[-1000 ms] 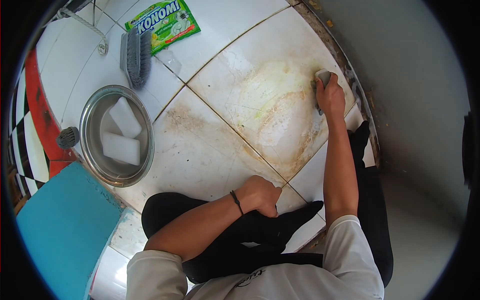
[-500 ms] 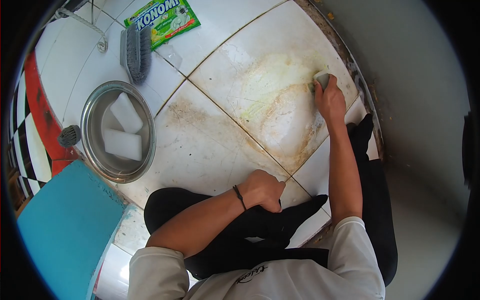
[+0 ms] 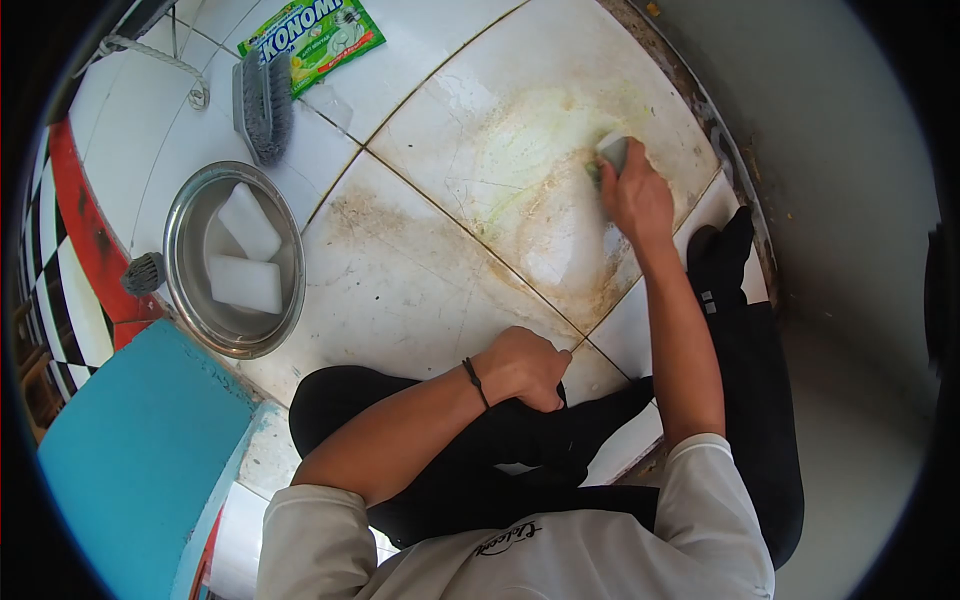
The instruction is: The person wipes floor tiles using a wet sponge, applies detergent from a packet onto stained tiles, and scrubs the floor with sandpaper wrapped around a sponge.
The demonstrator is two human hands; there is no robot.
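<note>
My right hand [image 3: 640,198] is closed around a small sponge [image 3: 612,150], pale with a greenish underside. The sponge presses against a wet, stained white floor tile [image 3: 545,190], where yellowish-green residue and brown marks show. My left hand [image 3: 525,368], with a dark cord on its wrist, is curled into a fist over my black-clad leg. Its palm side is hidden, so I cannot tell what it holds, if anything. Left of the stained tiles stands a round metal bowl [image 3: 180,285] with two white sponge blocks [image 3: 248,283] inside.
A grey-bristled brush [image 3: 265,110] lies beside a green detergent packet [image 3: 315,40]. Near the bowl sits a small grey scrubber [image 3: 143,273]. A turquoise block [image 3: 140,430] is at lower left, a grey wall [image 3: 830,200] at right. White rope [image 3: 165,58] hangs at upper left.
My right hand has slid the sponge leftward and slightly up across the stained tile. The left fist stays in nearly the same place. The view has shifted slightly.
</note>
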